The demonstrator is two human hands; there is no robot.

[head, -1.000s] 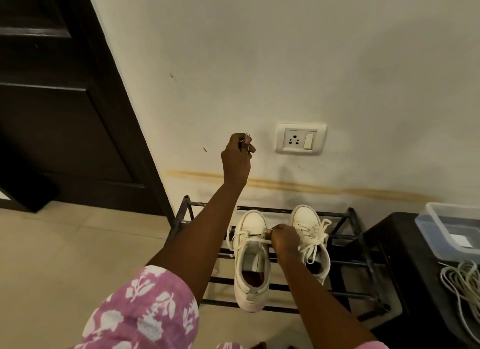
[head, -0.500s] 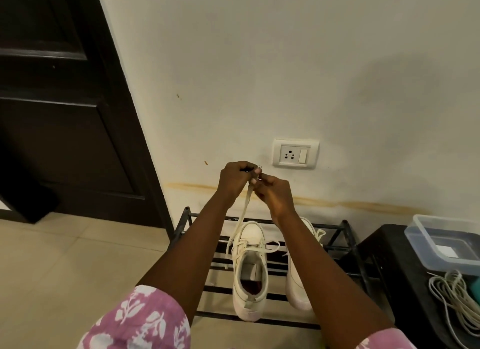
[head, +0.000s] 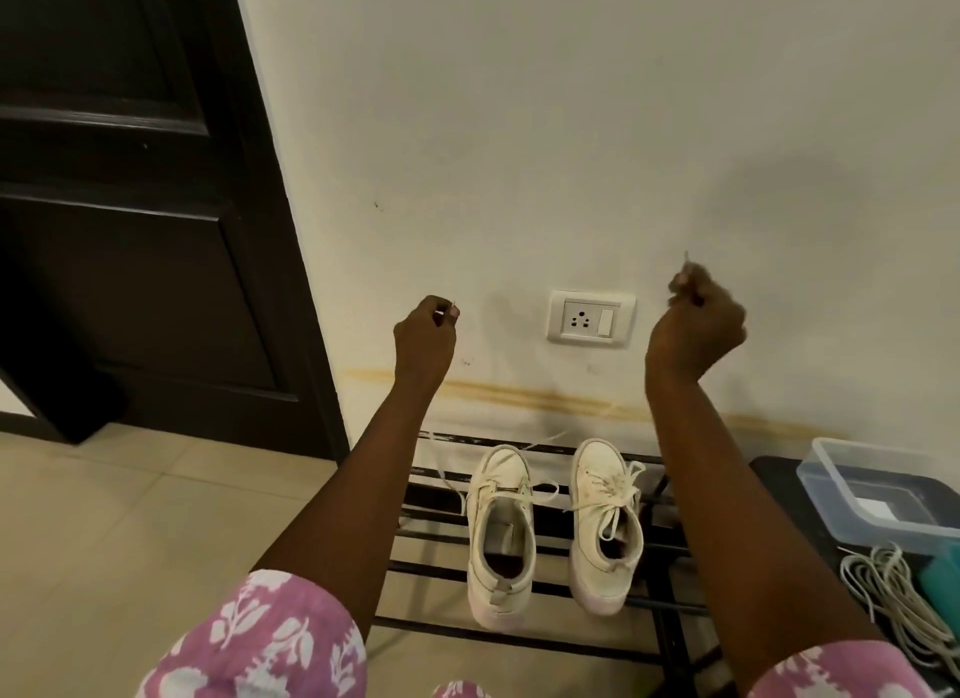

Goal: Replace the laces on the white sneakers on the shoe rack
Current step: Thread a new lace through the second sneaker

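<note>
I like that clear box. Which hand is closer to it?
Right. The right hand is raised up and left of the clear box; the left hand is farther left, beyond the wall socket.

1. My sleeves [head: 260,640] are pink with a white floral print.
2. The shoe rack [head: 667,640] is black.
3. The sneakers [head: 501,471] on it are off-white.
4. The door [head: 130,282] left of it is dark brown.
5. The wall streak [head: 545,396] above it is yellowish.

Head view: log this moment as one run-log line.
lace: runs from left sneaker up to both hands | left hand: raised, pinches one end | right hand: raised, pinches other end | right sneaker: laced, on shoe rack
</note>
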